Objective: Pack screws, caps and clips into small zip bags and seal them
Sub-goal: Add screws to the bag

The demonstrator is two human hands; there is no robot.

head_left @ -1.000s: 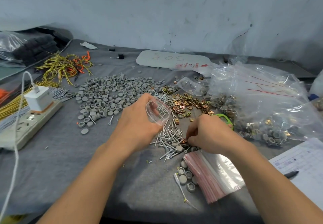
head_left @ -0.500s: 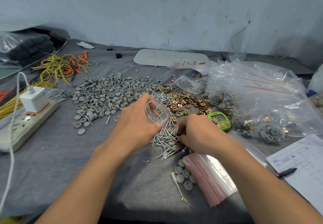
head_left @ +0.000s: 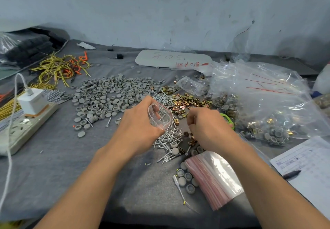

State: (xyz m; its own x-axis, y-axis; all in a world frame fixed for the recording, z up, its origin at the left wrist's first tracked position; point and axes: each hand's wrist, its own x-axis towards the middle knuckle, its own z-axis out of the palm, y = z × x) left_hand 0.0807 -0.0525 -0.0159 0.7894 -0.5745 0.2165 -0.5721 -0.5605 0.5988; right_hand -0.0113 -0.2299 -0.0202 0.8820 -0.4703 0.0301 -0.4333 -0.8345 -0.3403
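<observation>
Background: pale scuffed wall (head_left: 160, 5). Work surface: table (head_left: 53, 175) under grey cloth.

Right side: large clear bag (head_left: 267, 103), crumpled, with filled small packets heaped in it.

Centre-left: wide spread of grey caps (head_left: 107, 96), loose, a few more near the front edge.

Centre: pile of silver screws (head_left: 167, 139), running from beneath the hands back toward the caps.

Just right of the screws: brass-coloured clips (head_left: 189, 100), scattered up to the large bag.

Front right: stack of empty zip bags (head_left: 214, 177), red seal strips, lying flat beside the stray caps.

Far left: power strip (head_left: 23, 127) with a white charger plugged in.

Left hand (head_left: 141, 127): fingers curled round a small zip bag (head_left: 159, 115), held above the screw pile with its mouth spread. Screws show through the clear film; in the bag or behind it, cannot tell.

Right hand (head_left: 207, 127): just right of the bag, fingers curled inward over the clips. Whether they pinch anything, cannot tell.
</observation>
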